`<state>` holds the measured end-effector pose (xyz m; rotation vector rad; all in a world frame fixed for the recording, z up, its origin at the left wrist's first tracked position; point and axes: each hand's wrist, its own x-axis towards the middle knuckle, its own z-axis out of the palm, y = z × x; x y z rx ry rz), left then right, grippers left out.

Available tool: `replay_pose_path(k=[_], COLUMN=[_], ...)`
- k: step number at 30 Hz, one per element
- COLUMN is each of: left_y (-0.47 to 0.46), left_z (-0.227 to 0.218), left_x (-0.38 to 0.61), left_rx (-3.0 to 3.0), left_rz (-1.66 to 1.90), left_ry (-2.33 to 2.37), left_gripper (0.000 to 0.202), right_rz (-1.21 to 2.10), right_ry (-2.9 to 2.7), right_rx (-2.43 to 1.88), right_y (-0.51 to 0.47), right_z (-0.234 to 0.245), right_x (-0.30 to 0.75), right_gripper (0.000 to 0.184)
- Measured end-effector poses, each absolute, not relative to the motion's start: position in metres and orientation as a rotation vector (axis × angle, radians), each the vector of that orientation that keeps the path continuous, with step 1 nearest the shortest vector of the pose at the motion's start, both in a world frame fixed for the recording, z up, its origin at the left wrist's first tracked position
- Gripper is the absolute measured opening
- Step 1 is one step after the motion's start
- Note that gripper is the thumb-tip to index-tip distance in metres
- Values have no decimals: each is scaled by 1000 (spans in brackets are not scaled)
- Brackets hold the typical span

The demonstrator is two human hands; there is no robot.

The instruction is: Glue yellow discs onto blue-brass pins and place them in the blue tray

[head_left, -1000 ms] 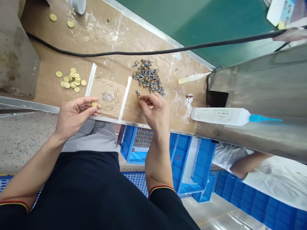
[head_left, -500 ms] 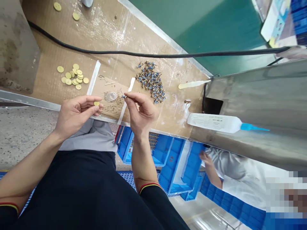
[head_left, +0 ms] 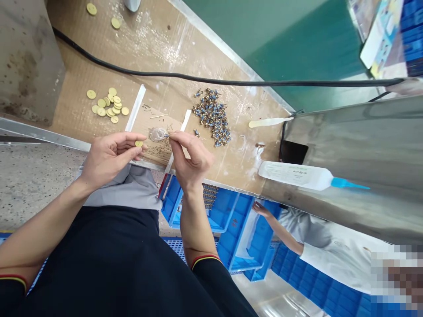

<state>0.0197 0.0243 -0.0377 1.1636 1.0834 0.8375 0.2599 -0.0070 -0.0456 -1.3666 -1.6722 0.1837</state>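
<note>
Just at the right edge of the clear, round, shallow dish (head_left: 158,134), the right hand (head_left: 191,160) pinches a tiny blue-and-brass part (head_left: 167,135), its long axis seemingly aimed at the dish, though too small to be sure. Left of the dish, slightly farther from it, the left hand (head_left: 109,156) grips a flat, round yellow disc (head_left: 139,144) in its fingers; a heap of similar blue-and-brass parts (head_left: 213,115) lies right of the dish.

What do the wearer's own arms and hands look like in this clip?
The left hand and right hand are ungloved, with no ring, watch or bracelet visible. The forearms are bare below short, dark navy sleeves, each finished with a thin red and yellow edging. No lettering or badge can be made out on the sleeves.
</note>
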Motion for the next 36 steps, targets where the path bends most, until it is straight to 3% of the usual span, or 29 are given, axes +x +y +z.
replay_pose_path(k=[21, 36], left_y=[25, 24], left_z=[-35, -37], left_x=[22, 20], left_rx=[1160, 1142], left_rz=[827, 806], left_ry=[1096, 1097], left_gripper=[28, 39], right_rz=[230, 221], right_ry=[-1648, -1688], right_rx=[-1444, -1535], right_y=[-7, -4], right_z=[-42, -37], right_x=[261, 262], right_gripper=[20, 20])
